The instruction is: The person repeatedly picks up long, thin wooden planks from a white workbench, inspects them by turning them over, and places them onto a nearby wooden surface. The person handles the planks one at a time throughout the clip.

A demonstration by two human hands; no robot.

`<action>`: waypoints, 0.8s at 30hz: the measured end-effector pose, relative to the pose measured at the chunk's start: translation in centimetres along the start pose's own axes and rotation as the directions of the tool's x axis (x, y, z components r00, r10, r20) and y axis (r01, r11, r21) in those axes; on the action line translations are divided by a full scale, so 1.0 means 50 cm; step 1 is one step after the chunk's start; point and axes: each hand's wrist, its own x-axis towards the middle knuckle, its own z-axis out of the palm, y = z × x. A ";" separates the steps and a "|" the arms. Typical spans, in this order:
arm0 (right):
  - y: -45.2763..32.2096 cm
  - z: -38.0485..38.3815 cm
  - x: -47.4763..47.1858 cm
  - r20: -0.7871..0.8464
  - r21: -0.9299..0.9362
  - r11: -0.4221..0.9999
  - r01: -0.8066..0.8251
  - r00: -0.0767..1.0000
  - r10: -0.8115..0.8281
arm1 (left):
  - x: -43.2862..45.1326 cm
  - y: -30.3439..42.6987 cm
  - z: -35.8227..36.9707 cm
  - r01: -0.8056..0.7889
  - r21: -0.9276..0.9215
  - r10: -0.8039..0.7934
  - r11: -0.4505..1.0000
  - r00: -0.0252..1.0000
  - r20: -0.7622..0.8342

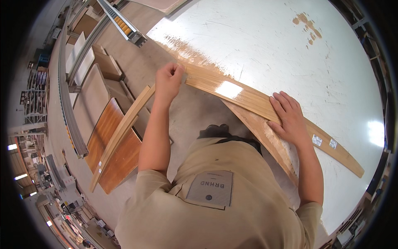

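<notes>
A long wood-grain board [205, 79] with a glossy face and a tapered right end lies slantwise across the near edge of a white worktable [311, 74]. Two small printed labels [325, 141] are stuck near that tapered end. My right hand [289, 116] spans the board's width right of its middle, fingers over the far edge and thumb by the near edge. My left hand [169, 81] is closed, thumb against the index finger, right at the board's left end. Whether it pinches anything there is hidden.
Left of me, long narrow wood strips [121, 130] rest over a brown wood-grain panel [108, 140]. Roller conveyor rails [124, 26] run beyond, near stacked panels [93, 87]. The table's near edge is worn to bare, splintered wood [264, 133].
</notes>
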 end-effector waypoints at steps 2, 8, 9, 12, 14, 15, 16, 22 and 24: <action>0.000 0.003 -0.002 -0.011 -0.004 1.000 0.006 1.000 -0.006 | -0.025 0.014 0.023 -0.140 0.096 0.141 0.985 0.990 -0.008; 0.001 -0.002 -0.004 -0.006 0.000 1.000 0.003 1.000 -0.003 | -0.157 0.121 0.113 -0.348 0.080 0.342 0.934 0.937 0.077; 0.001 -0.001 -0.004 -0.009 -0.001 1.000 0.006 1.000 -0.006 | -0.179 0.134 0.123 -0.355 0.077 0.346 0.932 0.932 0.106; 0.001 0.000 -0.004 -0.019 0.002 1.000 0.007 1.000 -0.007 | -0.230 0.167 0.148 -0.403 0.017 0.393 0.915 0.900 0.190; 0.003 0.002 -0.006 -0.035 0.014 1.000 0.001 0.999 -0.001 | -0.259 0.189 0.166 -0.463 -0.089 0.470 0.882 0.852 0.229; 0.004 0.004 -0.008 -0.048 0.025 1.000 -0.001 0.999 0.003 | -0.275 0.203 0.172 -0.482 -0.111 0.493 0.869 0.824 0.280; 0.005 0.006 -0.008 -0.062 0.037 0.999 -0.003 0.998 0.006 | -0.290 0.217 0.177 -0.501 -0.134 0.516 0.855 0.792 0.328; 0.006 0.000 -0.011 -0.089 0.132 0.991 -0.005 0.996 0.017 | -0.350 0.245 0.202 -0.421 -0.264 0.496 0.868 0.723 0.480; 0.006 -0.005 -0.016 -0.093 0.125 0.992 -0.003 0.996 0.015 | -0.344 0.243 0.184 -0.410 -0.211 0.460 0.887 0.758 0.463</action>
